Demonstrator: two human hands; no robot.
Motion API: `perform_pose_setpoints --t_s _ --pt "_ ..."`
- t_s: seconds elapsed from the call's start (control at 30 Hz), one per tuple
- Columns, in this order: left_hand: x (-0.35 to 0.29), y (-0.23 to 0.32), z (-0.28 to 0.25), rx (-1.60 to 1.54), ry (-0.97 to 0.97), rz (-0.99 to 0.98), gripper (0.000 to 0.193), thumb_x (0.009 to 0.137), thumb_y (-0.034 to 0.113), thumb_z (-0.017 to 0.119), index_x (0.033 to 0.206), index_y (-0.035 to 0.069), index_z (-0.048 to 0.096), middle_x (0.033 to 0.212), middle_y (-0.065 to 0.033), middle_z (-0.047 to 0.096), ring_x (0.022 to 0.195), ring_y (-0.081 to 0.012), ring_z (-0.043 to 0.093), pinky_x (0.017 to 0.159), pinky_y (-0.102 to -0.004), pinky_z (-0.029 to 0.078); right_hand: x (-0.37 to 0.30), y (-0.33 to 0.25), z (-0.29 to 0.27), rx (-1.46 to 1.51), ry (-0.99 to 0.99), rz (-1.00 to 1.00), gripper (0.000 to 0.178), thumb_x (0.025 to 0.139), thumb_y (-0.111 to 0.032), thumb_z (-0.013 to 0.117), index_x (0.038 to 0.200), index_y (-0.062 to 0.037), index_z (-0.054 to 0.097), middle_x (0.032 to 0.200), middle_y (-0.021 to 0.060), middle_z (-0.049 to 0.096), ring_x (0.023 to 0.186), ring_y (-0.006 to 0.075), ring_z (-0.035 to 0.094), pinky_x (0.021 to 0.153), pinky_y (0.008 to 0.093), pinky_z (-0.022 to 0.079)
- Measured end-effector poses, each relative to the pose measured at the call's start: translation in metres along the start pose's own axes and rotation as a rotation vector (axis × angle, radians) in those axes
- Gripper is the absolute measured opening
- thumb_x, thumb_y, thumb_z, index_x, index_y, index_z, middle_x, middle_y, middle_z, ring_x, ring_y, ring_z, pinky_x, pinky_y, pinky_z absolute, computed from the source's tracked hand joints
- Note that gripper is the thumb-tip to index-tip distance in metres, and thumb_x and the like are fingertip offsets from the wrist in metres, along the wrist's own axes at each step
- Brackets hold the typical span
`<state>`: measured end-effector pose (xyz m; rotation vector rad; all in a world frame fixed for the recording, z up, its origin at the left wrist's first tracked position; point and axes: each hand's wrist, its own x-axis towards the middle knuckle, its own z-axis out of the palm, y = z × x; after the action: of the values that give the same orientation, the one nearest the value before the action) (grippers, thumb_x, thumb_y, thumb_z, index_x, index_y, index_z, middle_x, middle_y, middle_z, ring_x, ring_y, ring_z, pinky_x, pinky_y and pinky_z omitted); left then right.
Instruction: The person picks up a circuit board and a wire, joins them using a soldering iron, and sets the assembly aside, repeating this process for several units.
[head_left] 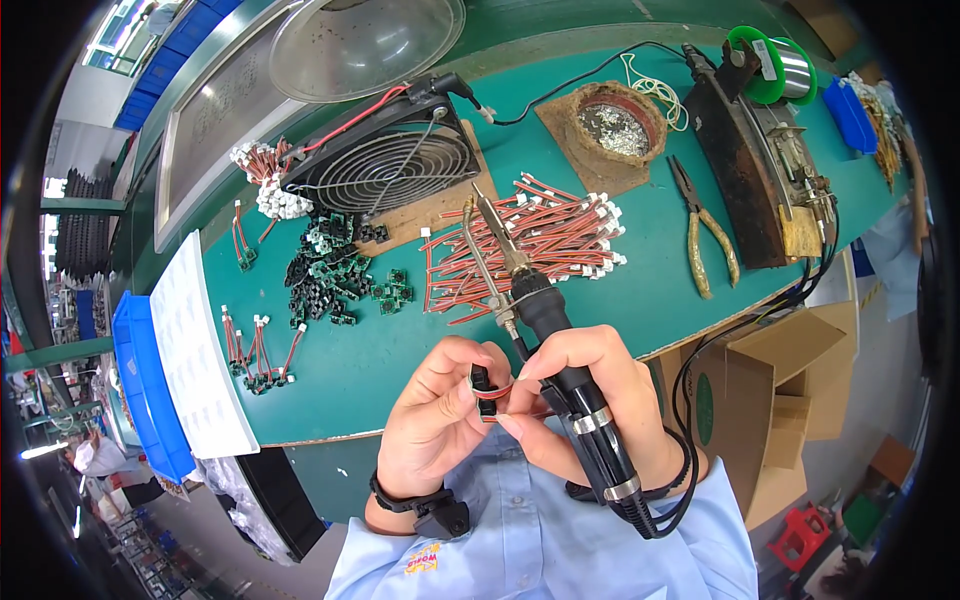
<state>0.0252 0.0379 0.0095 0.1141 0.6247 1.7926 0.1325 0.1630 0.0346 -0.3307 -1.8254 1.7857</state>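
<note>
Pot [601, 153] of crusted rust-brown material, round, with silvery metal scraps [615, 130] inside, set on a square brown board [622, 182]. Near it to the right, bright green plastic spool [742, 40], wound with silvery wire [793, 70]. At the bench's left edge, long blue plastic bin [150, 390] just beside a white flat rectangular tray [205, 350]; cannot tell the contents of either. Below the bench's right edge, brown cardboard box [735, 400] with flaps raised, inside not clear.

Pinched between thumb and fingers of left hand [430, 420], small black plastic part [480, 380], just past the near edge of the green bench top [380, 370], before a light blue shirt [510, 510]. Looped across that part, thin red-and-white wires [497, 393], caught between thumb and forefinger of right hand [637, 410], tips nearly together. Clasped in the same hand, black-handled soldering iron [547, 308], slanting up and left, bare metal tip above the edge of a loose pile of red-and-white leads [545, 250] with white ends.
</note>
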Motion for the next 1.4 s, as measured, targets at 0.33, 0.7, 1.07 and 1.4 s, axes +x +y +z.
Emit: perform_pose_setpoints --t_s 0.33,0.7,1.07,1.4 --pt "-0.004 0.013 0.007 0.253 0.064 0.011 0.022 0.089 0.015 0.056 0.104 0.000 0.049 0.098 -0.0092 0.055 0.089 -0.0160 0.052 0.080 -0.0295 0.042 0.001 -0.003 -0.005 -0.042 -0.031 0.013 0.039 0.068 0.003 0.070 0.101 -0.0054 0.051 0.077 0.0051 0.060 0.065 0.0136 0.064 0.057 0.0242 0.049" --pt "-0.011 0.020 0.012 0.468 0.027 0.047 0.019 0.091 0.008 0.048 0.107 -0.001 0.044 0.107 -0.0150 0.056 0.102 -0.0197 0.054 0.088 -0.0336 0.041 0.004 -0.006 -0.011 -0.172 -0.085 -0.009 0.045 0.069 0.004 0.072 0.102 -0.0057 0.044 0.075 0.0054 0.059 0.065 0.0091 0.059 0.054 0.0220 0.049" --pt "-0.006 0.018 0.020 0.561 0.182 0.229 0.015 0.088 0.011 0.050 0.096 0.002 0.043 0.095 -0.0173 0.061 0.090 -0.0228 0.059 0.084 -0.0360 0.044 0.009 0.004 -0.021 -0.427 0.109 -0.079 0.041 0.074 0.001 0.069 0.106 -0.0052 0.044 0.085 0.0078 0.058 0.076 0.0123 0.057 0.069 0.0246 0.046" --pt "-0.003 0.017 0.002 0.597 0.352 0.396 0.011 0.090 0.009 0.047 0.098 0.002 0.043 0.095 -0.0171 0.062 0.089 -0.0219 0.059 0.083 -0.0339 0.044 0.005 0.009 -0.031 -0.256 0.496 0.038 0.045 0.076 -0.021 0.070 0.113 -0.0039 0.049 0.083 0.0073 0.057 0.077 0.0167 0.056 0.078 0.0319 0.041"
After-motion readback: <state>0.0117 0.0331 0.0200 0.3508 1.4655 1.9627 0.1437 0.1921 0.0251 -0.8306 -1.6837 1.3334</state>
